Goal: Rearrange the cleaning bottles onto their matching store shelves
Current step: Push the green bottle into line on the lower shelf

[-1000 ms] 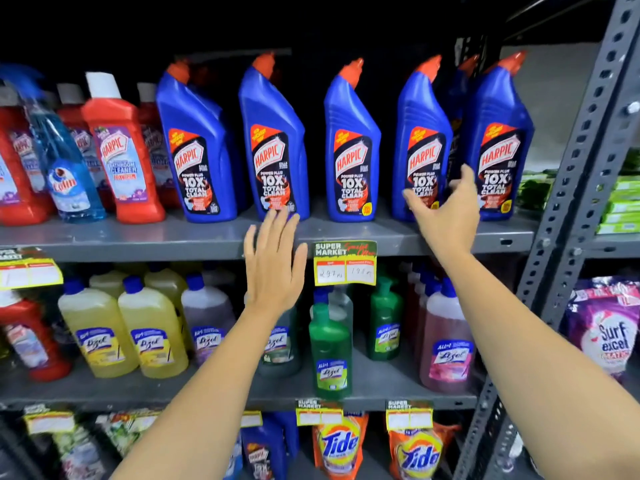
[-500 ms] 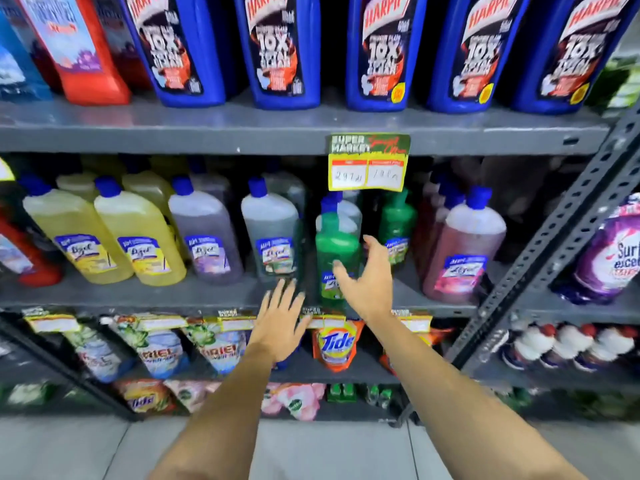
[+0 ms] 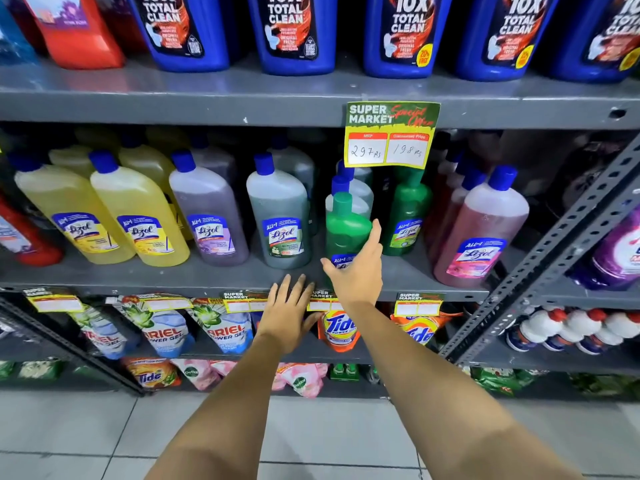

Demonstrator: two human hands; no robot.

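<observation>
A small green Lizol bottle [image 3: 346, 230] stands at the front of the middle shelf [image 3: 207, 277]. My right hand [image 3: 356, 268] is spread open around its lower front, thumb to the left and fingers on its right side, not closed on it. Flat and open, my left hand [image 3: 289, 308] rests against the shelf's front edge just below and left. Left of the green bottle stand grey-green [image 3: 280, 220], purple [image 3: 207, 213] and yellow [image 3: 138, 213] Lizol bottles. A second green bottle [image 3: 408, 216] and a pink one [image 3: 481, 226] stand to the right.
Blue Harpic bottles [image 3: 291, 32] and a red bottle [image 3: 76, 32] fill the top shelf. A price tag [image 3: 391, 135] hangs over the middle shelf. Detergent pouches [image 3: 162, 330] sit on the shelf below. A slanted grey upright [image 3: 554, 237] bounds the right side. Tiled floor lies beneath.
The view dropped from the top shelf to the middle one. Both hands came down; my right hand moved onto the small green bottle, my left to the shelf edge.
</observation>
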